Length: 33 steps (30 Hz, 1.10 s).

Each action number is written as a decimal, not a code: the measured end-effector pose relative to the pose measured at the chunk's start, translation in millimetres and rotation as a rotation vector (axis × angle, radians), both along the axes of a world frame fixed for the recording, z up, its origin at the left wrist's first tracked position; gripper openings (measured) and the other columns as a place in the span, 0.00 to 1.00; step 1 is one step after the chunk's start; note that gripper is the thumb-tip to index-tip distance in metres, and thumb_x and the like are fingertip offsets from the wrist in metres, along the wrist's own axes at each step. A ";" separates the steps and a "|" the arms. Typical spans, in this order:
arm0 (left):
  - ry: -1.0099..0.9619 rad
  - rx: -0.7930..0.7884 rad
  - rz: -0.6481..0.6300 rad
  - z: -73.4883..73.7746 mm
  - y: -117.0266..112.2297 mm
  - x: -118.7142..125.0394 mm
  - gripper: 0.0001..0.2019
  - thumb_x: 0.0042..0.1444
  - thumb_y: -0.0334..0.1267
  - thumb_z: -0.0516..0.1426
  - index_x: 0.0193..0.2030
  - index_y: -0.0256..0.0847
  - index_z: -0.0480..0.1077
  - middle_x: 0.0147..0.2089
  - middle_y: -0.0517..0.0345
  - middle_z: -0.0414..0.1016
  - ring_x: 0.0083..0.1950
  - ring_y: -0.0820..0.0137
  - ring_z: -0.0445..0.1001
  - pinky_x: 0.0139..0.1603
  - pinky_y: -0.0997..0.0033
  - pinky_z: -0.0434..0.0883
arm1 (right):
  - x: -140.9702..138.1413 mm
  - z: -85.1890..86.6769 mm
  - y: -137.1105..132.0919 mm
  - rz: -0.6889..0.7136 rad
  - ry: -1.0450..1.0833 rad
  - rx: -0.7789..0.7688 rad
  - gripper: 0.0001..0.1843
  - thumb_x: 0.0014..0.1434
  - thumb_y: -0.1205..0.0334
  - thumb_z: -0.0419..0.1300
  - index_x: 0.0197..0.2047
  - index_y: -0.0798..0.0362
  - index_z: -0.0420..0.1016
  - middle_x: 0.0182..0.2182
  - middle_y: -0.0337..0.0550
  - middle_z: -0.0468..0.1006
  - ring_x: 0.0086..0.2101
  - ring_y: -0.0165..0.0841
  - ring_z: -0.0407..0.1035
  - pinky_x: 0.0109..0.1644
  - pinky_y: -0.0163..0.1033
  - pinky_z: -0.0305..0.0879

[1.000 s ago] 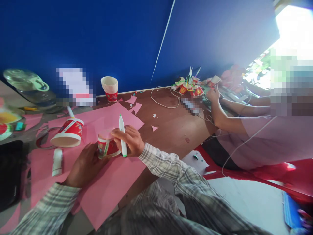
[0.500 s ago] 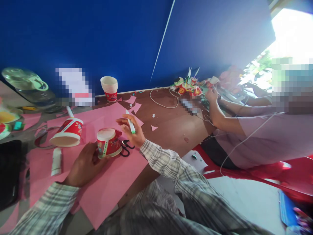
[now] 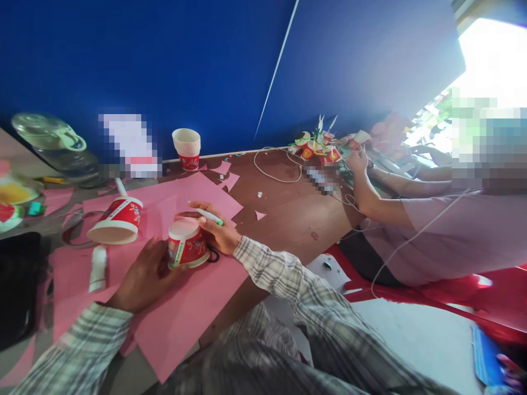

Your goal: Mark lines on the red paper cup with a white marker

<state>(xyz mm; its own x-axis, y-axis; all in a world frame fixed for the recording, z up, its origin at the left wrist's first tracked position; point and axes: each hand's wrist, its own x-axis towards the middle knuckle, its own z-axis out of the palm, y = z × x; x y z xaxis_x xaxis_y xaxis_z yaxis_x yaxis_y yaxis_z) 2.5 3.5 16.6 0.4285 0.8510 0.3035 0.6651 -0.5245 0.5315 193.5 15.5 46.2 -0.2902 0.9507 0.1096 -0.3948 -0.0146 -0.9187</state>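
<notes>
An upside-down red-and-white paper cup (image 3: 190,248) stands on the pink paper (image 3: 181,323). My left hand (image 3: 144,277) grips it from the left, thumb low along the rim and fingers behind. In my right hand (image 3: 222,236) lies a slim white marker (image 3: 209,216) with a green end, held across the fingers. That hand touches the cup's right upper side, its fingers reaching over the cup's base. Black scissors (image 3: 213,254) show only partly behind the cup. A second red paper cup (image 3: 123,214) lies to the left, a white stick rising behind it.
A white tube (image 3: 97,269) and a black phone-like object (image 3: 18,291) lie at left. Stacked paper cups (image 3: 186,148) and a clear jug (image 3: 53,145) stand by the blue partition (image 3: 164,66). Pink scraps and a white cable (image 3: 263,173) lie beyond. Another person (image 3: 436,225) works at right.
My right hand has moved left and down to the cup, and the marker has tilted flatter. The left hand keeps its hold. The view has shifted slightly.
</notes>
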 end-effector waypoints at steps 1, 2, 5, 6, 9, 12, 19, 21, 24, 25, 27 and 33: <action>-0.002 0.023 -0.016 0.3 0.1 0.1 0.21 0.43 0.57 0.50 0.34 0.42 0.64 0.29 0.58 0.67 0.30 0.69 0.65 0.40 0.61 0.65 | -0.2 0.7 0.0 0.049 0.078 -0.043 0.31 0.55 0.49 0.58 0.57 0.52 0.55 0.53 0.53 0.71 0.48 0.33 0.73 0.55 0.42 0.69; -0.001 0.040 -0.023 0.6 0.2 0.1 0.20 0.43 0.57 0.50 0.33 0.42 0.63 0.28 0.59 0.66 0.29 0.70 0.64 0.41 0.60 0.64 | -0.2 1.6 -0.1 0.078 0.117 -0.056 0.31 0.54 0.51 0.59 0.57 0.51 0.54 0.54 0.52 0.70 0.49 0.32 0.72 0.56 0.41 0.69; 0.005 0.068 -0.034 0.3 0.3 -0.1 0.19 0.44 0.56 0.50 0.32 0.42 0.63 0.27 0.60 0.65 0.28 0.71 0.63 0.44 0.59 0.64 | 0.6 4.9 -1.1 0.066 0.124 -0.031 0.29 0.55 0.55 0.59 0.56 0.50 0.54 0.54 0.51 0.70 0.50 0.32 0.72 0.59 0.42 0.66; 0.007 0.077 -0.037 -0.1 0.3 -0.3 0.19 0.45 0.56 0.50 0.32 0.42 0.63 0.27 0.60 0.65 0.29 0.70 0.64 0.44 0.59 0.64 | 0.9 6.2 -1.7 0.050 0.104 -0.010 0.28 0.55 0.55 0.58 0.56 0.51 0.54 0.53 0.51 0.70 0.50 0.32 0.71 0.60 0.43 0.65; 0.010 0.104 -0.055 -0.8 0.3 -0.5 0.18 0.45 0.55 0.50 0.34 0.42 0.63 0.29 0.59 0.66 0.31 0.69 0.65 0.45 0.59 0.63 | 2.2 11.5 -4.8 0.000 -0.005 0.093 0.25 0.56 0.57 0.57 0.55 0.52 0.54 0.52 0.51 0.70 0.53 0.32 0.69 0.63 0.46 0.63; 0.006 0.131 -0.078 0.3 -0.3 -0.3 0.17 0.46 0.53 0.51 0.34 0.42 0.62 0.28 0.60 0.65 0.30 0.69 0.65 0.45 0.59 0.63 | 3.1 17.4 -9.1 -0.047 -0.188 0.248 0.24 0.57 0.61 0.55 0.56 0.52 0.54 0.53 0.51 0.70 0.56 0.33 0.66 0.64 0.47 0.61; 0.001 0.214 -0.108 2.7 -1.5 1.1 0.15 0.47 0.52 0.51 0.34 0.44 0.60 0.28 0.60 0.64 0.32 0.67 0.64 0.47 0.57 0.62 | 4.8 21.9 -13.1 -0.100 -0.517 0.434 0.25 0.57 0.63 0.54 0.57 0.54 0.56 0.53 0.50 0.69 0.56 0.34 0.65 0.62 0.44 0.64; -0.002 0.233 -0.125 2.4 -1.3 1.3 0.13 0.47 0.50 0.51 0.34 0.44 0.59 0.27 0.61 0.62 0.30 0.68 0.63 0.47 0.56 0.62 | 6.2 22.2 -11.8 -0.074 -0.468 0.411 0.23 0.58 0.63 0.52 0.57 0.55 0.54 0.52 0.51 0.69 0.56 0.33 0.66 0.63 0.45 0.63; 0.000 0.243 -0.141 2.5 -2.0 1.8 0.12 0.47 0.49 0.51 0.32 0.44 0.58 0.26 0.62 0.60 0.29 0.69 0.61 0.47 0.56 0.61 | 7.0 23.8 -12.8 -0.046 -0.425 0.413 0.23 0.59 0.63 0.49 0.57 0.55 0.53 0.52 0.51 0.70 0.56 0.33 0.66 0.65 0.46 0.60; 0.002 0.246 -0.138 2.8 -2.5 2.1 0.12 0.47 0.49 0.51 0.32 0.44 0.57 0.25 0.62 0.60 0.29 0.69 0.61 0.47 0.56 0.61 | 6.7 24.2 -14.0 -0.047 -0.443 0.431 0.23 0.59 0.62 0.50 0.58 0.55 0.54 0.52 0.51 0.70 0.56 0.33 0.66 0.65 0.46 0.60; 0.004 0.246 -0.125 3.9 -3.7 2.7 0.12 0.46 0.49 0.51 0.31 0.44 0.57 0.25 0.62 0.59 0.29 0.68 0.60 0.46 0.56 0.62 | 5.5 23.5 -16.5 -0.048 -0.500 0.477 0.24 0.57 0.60 0.53 0.57 0.53 0.56 0.53 0.50 0.69 0.56 0.34 0.66 0.65 0.45 0.61; -0.021 0.143 -0.057 3.5 -3.4 2.5 0.15 0.44 0.52 0.52 0.31 0.43 0.58 0.27 0.59 0.61 0.30 0.69 0.60 0.33 0.63 0.63 | 7.6 9.4 -6.9 -0.153 -0.297 0.379 0.27 0.59 0.47 0.50 0.57 0.53 0.54 0.53 0.53 0.69 0.57 0.35 0.66 0.65 0.48 0.61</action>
